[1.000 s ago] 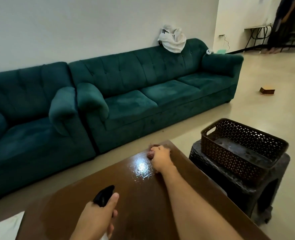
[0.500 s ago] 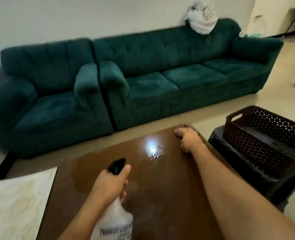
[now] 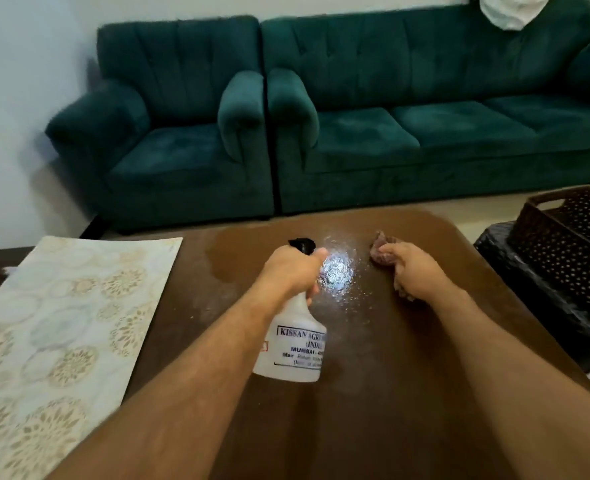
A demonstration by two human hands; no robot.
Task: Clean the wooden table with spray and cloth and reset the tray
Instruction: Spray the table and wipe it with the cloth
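Left hand (image 3: 292, 271) gripping spray bottle (image 3: 295, 344) (above wet table (image 3: 390, 393)), right hand (image 3: 413, 271) clutching cloth (image 3: 382, 249).

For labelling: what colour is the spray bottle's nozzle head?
Black, on a white spray bottle; head view.

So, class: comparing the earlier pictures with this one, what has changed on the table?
The left hand has lifted the spray bottle further into view. The right hand with the cloth has drawn back from the wooden table's far corner. Both grips are unchanged.
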